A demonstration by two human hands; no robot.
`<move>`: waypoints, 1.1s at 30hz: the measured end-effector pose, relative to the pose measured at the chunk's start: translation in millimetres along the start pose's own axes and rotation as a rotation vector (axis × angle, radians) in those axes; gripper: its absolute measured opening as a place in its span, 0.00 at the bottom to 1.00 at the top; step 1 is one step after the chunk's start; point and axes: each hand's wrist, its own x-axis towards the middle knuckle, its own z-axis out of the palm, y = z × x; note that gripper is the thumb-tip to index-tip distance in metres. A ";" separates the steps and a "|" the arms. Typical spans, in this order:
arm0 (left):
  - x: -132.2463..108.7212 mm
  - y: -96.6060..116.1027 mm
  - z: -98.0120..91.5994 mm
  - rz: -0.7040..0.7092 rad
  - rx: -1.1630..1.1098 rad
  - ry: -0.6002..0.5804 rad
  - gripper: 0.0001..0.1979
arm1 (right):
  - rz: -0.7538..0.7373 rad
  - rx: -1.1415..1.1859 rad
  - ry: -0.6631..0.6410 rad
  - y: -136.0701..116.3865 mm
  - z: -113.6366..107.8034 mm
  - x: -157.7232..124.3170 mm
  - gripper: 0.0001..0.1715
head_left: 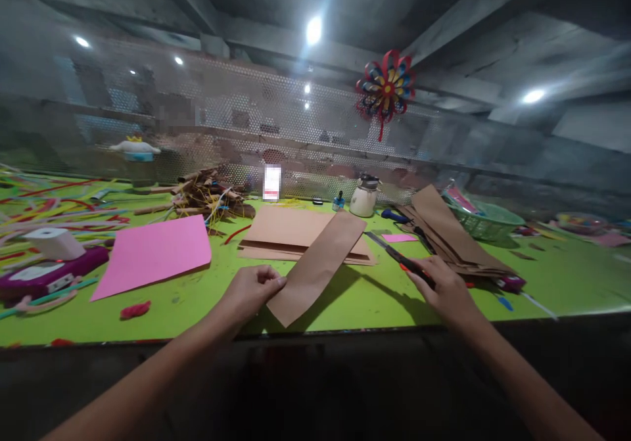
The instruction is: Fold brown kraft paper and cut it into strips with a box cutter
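My left hand (257, 290) pinches the lower left edge of a brown paper strip (320, 267) between thumb and fingers. The strip slants up to the right, its lower end lifted off the green table. Behind it lie stacked light brown paper sheets (283, 227), partly covered by the strip. My right hand (446, 290) is closed around a utility knife (401, 259) with a black handle and a long narrow blade. Its blade points up and left, just right of the strip and apart from it. A small pink paper piece (398, 238) lies beyond the blade.
Brown paper pieces (451, 240) are piled at right before a green basket (488, 219). A pink sheet (162, 254), a purple power strip (54, 277) and a twig heap (211, 194) occupy the left. A cream jar (363, 198) stands behind. The table's front edge (340, 331) is close.
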 end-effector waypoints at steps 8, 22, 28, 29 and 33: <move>1.4 0.8 -0.3 0.012 0.022 -0.022 0.20 | -0.025 0.048 -0.087 -18.7 -0.3 11.5 0.16; -20.1 15.4 40.2 0.093 0.476 0.023 0.08 | -0.182 0.341 -0.539 -47.8 5.2 -3.5 0.18; -25.1 26.9 37.7 0.208 0.808 -0.063 0.13 | -0.209 0.341 -0.607 -36.6 13.1 -0.9 0.18; -21.5 30.3 35.3 0.248 0.860 -0.055 0.15 | -0.209 0.335 -0.610 -36.7 13.8 -1.2 0.18; 9.3 42.6 32.9 0.588 0.822 -0.177 0.11 | -0.177 0.302 -0.636 -40.7 13.6 -3.5 0.19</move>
